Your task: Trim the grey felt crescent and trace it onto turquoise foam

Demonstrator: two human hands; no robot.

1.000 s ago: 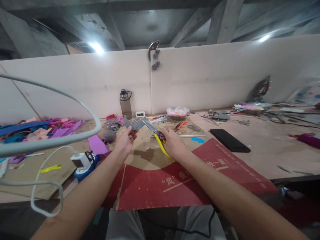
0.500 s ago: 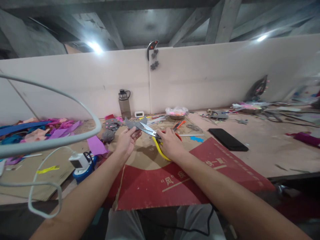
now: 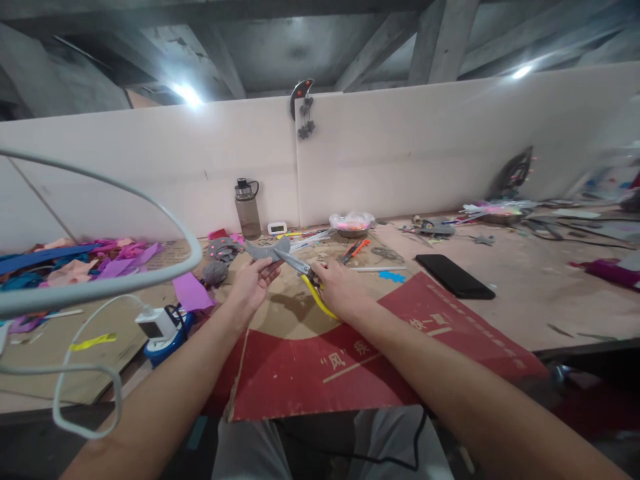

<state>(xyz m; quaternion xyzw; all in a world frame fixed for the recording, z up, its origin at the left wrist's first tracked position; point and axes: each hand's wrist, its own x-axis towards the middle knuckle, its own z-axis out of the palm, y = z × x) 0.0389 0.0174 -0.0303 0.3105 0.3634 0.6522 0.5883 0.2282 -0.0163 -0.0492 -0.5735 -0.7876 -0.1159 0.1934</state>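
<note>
My left hand (image 3: pixel 253 285) pinches a grey crescent-shaped piece of felt-like material (image 3: pixel 266 250) above the cardboard. My right hand (image 3: pixel 340 287) is closed round the yellow handles of a pair of scissors (image 3: pixel 299 264). The blades point left and meet the edge of the grey piece; they look nearly closed. Beneath both hands lies a red and brown cardboard sheet (image 3: pixel 300 380) reaching over the table's front edge. My right fingers hide part of the scissor handles.
A bottle (image 3: pixel 247 212), a small white digital display (image 3: pixel 277 229) and a bowl (image 3: pixel 352 230) stand along the partition. An orange utility knife (image 3: pixel 357 249) and a black phone (image 3: pixel 454 276) lie right. Coloured scraps (image 3: pixel 130 259), a white charger (image 3: pixel 156 323) and a looping cable (image 3: pixel 185 230) are left.
The scissor blades have come together on the grey piece, and the handles have drawn closer. The grey piece has turned slightly, showing its crescent outline more fully.
</note>
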